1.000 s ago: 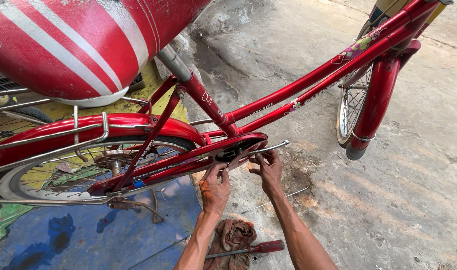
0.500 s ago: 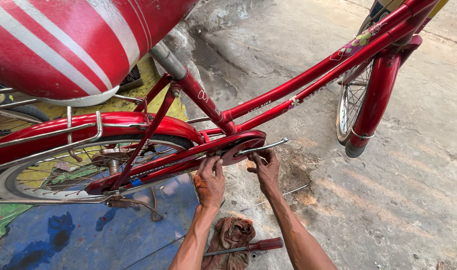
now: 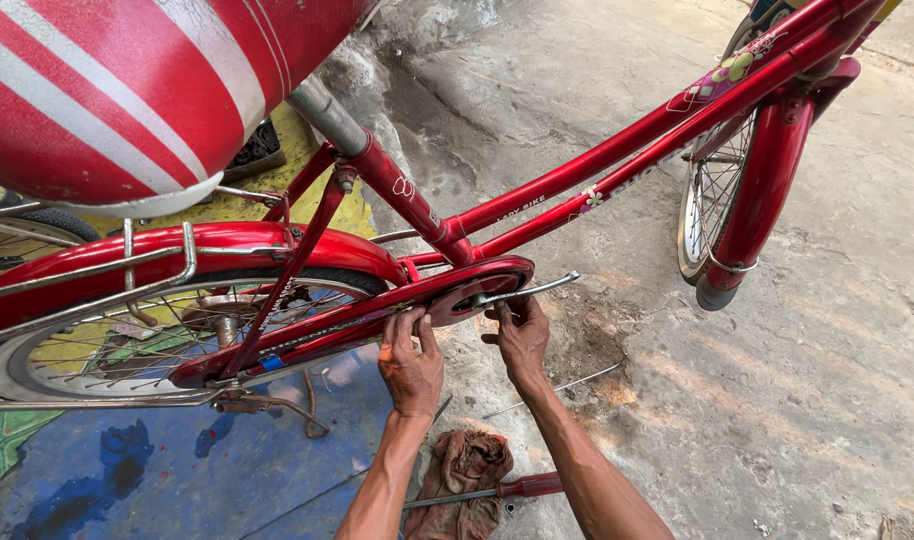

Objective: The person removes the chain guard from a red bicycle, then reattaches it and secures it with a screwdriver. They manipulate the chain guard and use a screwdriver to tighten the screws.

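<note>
So, no real containers in my feed, just the red bicycle on the concrete floor. My left hand has its fingers curled onto the lower edge of the red chain guard, gripping it just behind the chainring end. My right hand is right beside it, fingers bent up under the round front of the guard, touching near the silver crank arm; can't tell if it's actually pinching anything.

Compared with a second ago, both hands sit in about the same spot on the guard, and the view has just dropped a little closer, so the striped saddle fills more of the top left.

Count: two wheels, two hands, one rag on the ground near my forearms, one red-handled screwdriver lying across it, one thin metal rod on the floor.
</note>
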